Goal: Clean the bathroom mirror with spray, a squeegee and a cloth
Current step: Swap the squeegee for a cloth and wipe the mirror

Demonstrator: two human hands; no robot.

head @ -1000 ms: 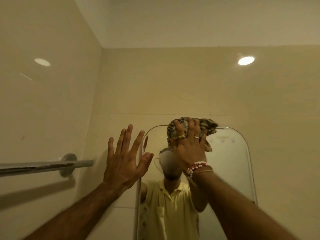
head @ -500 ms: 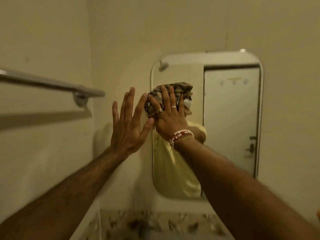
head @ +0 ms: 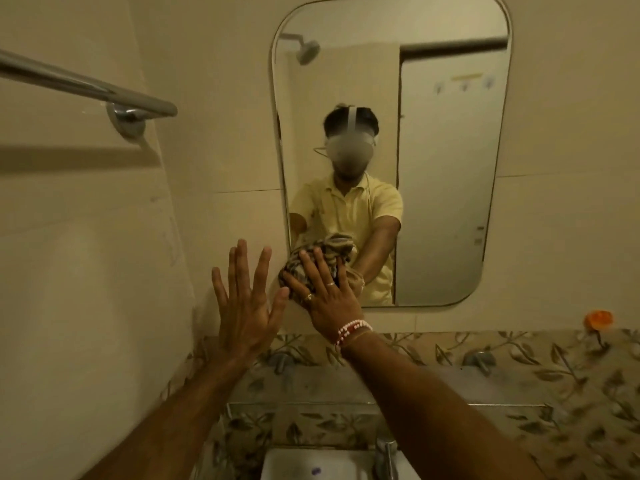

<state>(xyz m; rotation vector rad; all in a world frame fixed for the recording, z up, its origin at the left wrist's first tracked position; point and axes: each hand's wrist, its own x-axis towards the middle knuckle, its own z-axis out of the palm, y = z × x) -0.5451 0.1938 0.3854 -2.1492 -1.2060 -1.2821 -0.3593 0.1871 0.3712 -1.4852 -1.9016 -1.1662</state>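
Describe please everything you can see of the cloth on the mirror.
The cloth is a soft fabric with brown and tan stripes, bunched into a wad. The right hand presses it flat-fingered against the lower left corner of the mirror. Its upper folds stick out above the fingers, and part of the bundle is doubled by its reflection in the glass.

Warm, dim light falls on plain cream wall tiles (head: 225, 116), a chrome towel bar (head: 86, 85) on the left wall, a leaf-patterned tile band (head: 554, 393) lower down, and a white basin (head: 311, 465) with a tap (head: 386, 455) nearest.
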